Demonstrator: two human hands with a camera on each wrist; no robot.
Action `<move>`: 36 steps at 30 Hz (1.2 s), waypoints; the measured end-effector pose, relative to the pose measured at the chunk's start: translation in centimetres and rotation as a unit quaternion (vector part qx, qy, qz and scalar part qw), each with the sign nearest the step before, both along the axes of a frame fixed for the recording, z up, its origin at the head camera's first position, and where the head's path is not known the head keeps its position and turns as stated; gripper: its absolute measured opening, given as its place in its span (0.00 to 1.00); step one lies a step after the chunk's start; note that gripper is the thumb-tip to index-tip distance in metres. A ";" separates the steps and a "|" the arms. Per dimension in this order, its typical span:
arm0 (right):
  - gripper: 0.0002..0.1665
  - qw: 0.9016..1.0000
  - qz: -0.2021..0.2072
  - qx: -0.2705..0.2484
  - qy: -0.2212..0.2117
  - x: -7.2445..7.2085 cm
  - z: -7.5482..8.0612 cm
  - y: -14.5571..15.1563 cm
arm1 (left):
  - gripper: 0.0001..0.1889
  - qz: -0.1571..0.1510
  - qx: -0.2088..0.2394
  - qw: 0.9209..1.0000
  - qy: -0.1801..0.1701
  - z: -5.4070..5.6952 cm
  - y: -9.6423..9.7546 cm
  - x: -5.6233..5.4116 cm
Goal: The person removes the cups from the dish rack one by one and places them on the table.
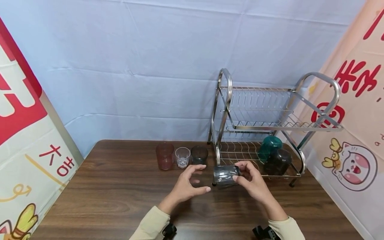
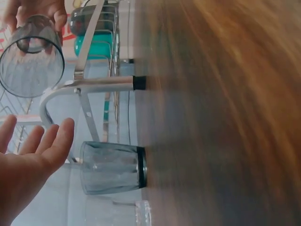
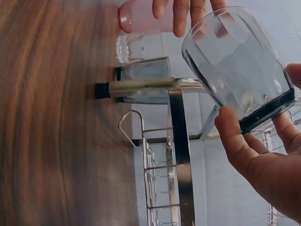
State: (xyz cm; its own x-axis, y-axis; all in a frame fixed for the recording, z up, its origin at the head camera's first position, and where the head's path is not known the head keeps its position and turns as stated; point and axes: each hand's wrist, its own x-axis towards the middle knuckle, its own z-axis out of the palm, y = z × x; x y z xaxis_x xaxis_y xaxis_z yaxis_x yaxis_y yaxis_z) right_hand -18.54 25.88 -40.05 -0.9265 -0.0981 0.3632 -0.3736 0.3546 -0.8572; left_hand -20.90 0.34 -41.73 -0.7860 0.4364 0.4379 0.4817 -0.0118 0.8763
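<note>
My right hand (image 1: 253, 183) grips a grey glass (image 1: 225, 175) by its thick base, in front of the rack's near left leg. The glass lies tilted on its side, its mouth toward my left hand. In the right wrist view the fingers and thumb pinch the base end of the glass (image 3: 240, 70). My left hand (image 1: 187, 186) is held apart from the glass, fingers spread and nothing in them. Behind it stand a red glass (image 1: 165, 156), a small clear glass (image 1: 182, 157) and a second grey glass (image 1: 199, 155) in a row.
A two-tier metal dish rack (image 1: 270, 127) stands at the back right of the wooden table (image 1: 120, 186). On its lower shelf sit a teal glass (image 1: 270, 146) and a dark glass (image 1: 279, 162), both upside down. A pale cloth (image 1: 150, 66) hangs behind.
</note>
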 end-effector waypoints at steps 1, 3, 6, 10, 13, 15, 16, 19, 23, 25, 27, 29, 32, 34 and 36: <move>0.20 1.000 0.000 -0.005 -0.003 0.0 -0.1 -0.1 | 0.33 -0.005 0.008 1.000 -0.003 -0.1 0.1 -0.1; 0.20 1.000 0.001 -0.016 -0.004 -0.1 -0.3 -0.2 | 0.34 -0.014 0.021 1.000 -0.010 -0.1 0.3 -0.2; 0.20 0.999 0.007 -0.033 -0.003 -0.2 -0.5 -0.4 | 0.34 -0.021 0.036 0.999 -0.019 -0.2 0.4 -0.2; 0.21 0.998 0.020 -0.062 0.002 -0.3 -0.7 -0.9 | 0.34 -0.029 0.053 0.998 -0.036 -0.4 0.5 -0.3; 0.21 0.996 0.020 -0.081 0.001 -0.3 -0.7 -1.2 | 0.35 -0.038 0.068 0.996 -0.050 -0.6 0.8 -0.3; 0.21 0.995 0.019 -0.093 -0.007 -0.3 -0.7 -1.4 | 0.35 -0.043 0.077 0.994 -0.058 -0.7 0.9 -0.4; 0.21 0.995 0.017 -0.098 -0.013 -0.3 -0.8 -1.6 | 0.35 -0.045 0.082 0.994 -0.063 -0.7 1.0 -0.4; 0.21 0.993 0.018 -0.111 -0.032 -0.2 -0.8 -1.9 | 0.36 -0.048 0.097 0.991 -0.074 -0.7 1.2 -0.4; 0.20 0.992 0.022 -0.115 -0.050 -0.2 -1.0 -2.2 | 0.35 -0.049 0.111 0.990 -0.077 -0.6 1.4 -0.3; 0.19 0.992 0.023 -0.111 -0.056 -0.3 -1.2 -2.3 | 0.34 -0.050 0.114 0.990 -0.074 -0.5 1.5 -0.2; 0.19 0.992 0.023 -0.109 -0.058 -0.3 -1.3 -2.4 | 0.33 -0.053 0.118 0.989 -0.070 -0.5 1.5 -0.2; 0.19 0.992 0.021 -0.106 -0.059 -0.3 -1.4 -2.4 | 0.33 -0.057 0.122 0.989 -0.068 -0.4 1.5 -0.1; 0.20 0.993 0.025 -0.104 -0.057 -0.2 -1.3 -2.4 | 0.33 -0.062 0.126 0.988 -0.069 -0.3 1.5 -0.1; 0.21 0.993 0.031 -0.101 -0.054 -0.1 -1.1 -2.3 | 0.32 -0.061 0.125 0.988 -0.069 -0.2 1.4 -0.1; 0.22 0.994 0.037 -0.096 -0.045 0.0 -0.9 -2.2 | 0.32 -0.058 0.125 0.988 -0.067 0.0 1.3 0.0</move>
